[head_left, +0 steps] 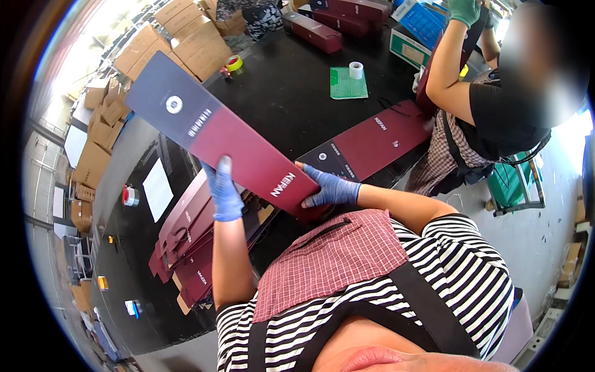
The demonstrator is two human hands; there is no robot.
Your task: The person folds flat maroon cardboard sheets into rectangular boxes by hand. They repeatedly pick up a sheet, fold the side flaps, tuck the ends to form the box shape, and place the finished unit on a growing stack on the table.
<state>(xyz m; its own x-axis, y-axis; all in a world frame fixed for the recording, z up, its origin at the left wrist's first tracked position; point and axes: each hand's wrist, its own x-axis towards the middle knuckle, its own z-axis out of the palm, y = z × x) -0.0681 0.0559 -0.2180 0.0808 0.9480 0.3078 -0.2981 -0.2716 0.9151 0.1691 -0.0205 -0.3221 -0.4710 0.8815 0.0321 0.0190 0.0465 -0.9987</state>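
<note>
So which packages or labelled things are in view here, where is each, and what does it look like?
Flat carton: long, maroon with a dark grey end, held between left hand and right hand.
Second flat carton: same colours, lying on the black table.
Stack of maroon cartons: table's left edge.
Brown boxes: piled top left.
Blue-and-white box: top right.

My left hand, blue-gloved, is raised with fingers upright and gripping. My right hand, also gloved, grips with forearm bent inward.
</note>
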